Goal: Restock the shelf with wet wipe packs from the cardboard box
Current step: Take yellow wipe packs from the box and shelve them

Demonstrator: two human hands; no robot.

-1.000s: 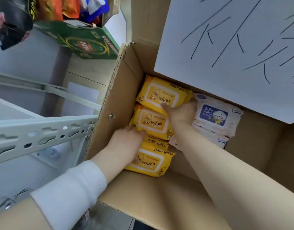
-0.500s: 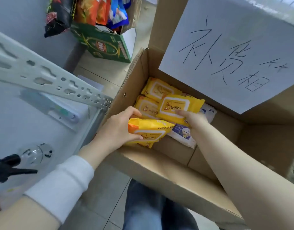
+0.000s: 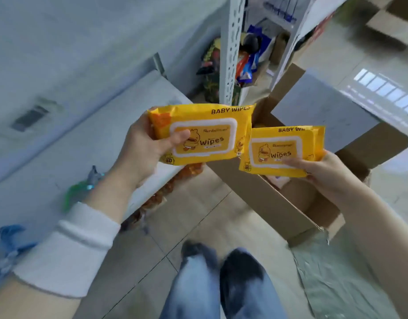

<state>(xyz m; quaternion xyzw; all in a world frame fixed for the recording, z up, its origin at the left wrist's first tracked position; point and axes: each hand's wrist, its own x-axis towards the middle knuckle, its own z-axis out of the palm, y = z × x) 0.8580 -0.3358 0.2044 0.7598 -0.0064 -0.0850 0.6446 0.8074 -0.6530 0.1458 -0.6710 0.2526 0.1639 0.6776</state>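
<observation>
My left hand [image 3: 143, 148] grips a yellow baby wipes pack [image 3: 207, 132] by its left end, thumb on the label. My right hand [image 3: 322, 173] holds a second yellow wipes pack [image 3: 281, 150] from its right side and underneath. Both packs are raised in the air, face up, side by side, above the near-left corner of the open cardboard box [image 3: 267, 199]. The box stands on the floor to the right; a pale pack shows inside it under the right pack. The white shelf board [image 3: 78, 139] runs along the left, beside my left hand.
A perforated white shelf upright [image 3: 230, 49] rises behind the packs, with snack bags [image 3: 246, 63] around it. A green-and-blue object [image 3: 81, 189] and something blue [image 3: 7, 245] lie on the shelf at left. Orange packets [image 3: 166, 192] sit under the shelf edge. My legs and shoes [image 3: 221, 268] stand on the tiled floor.
Both hands have lifted a yellow pack each out of the box and raised them toward the shelf. The view has swung up and left, away from the box interior.
</observation>
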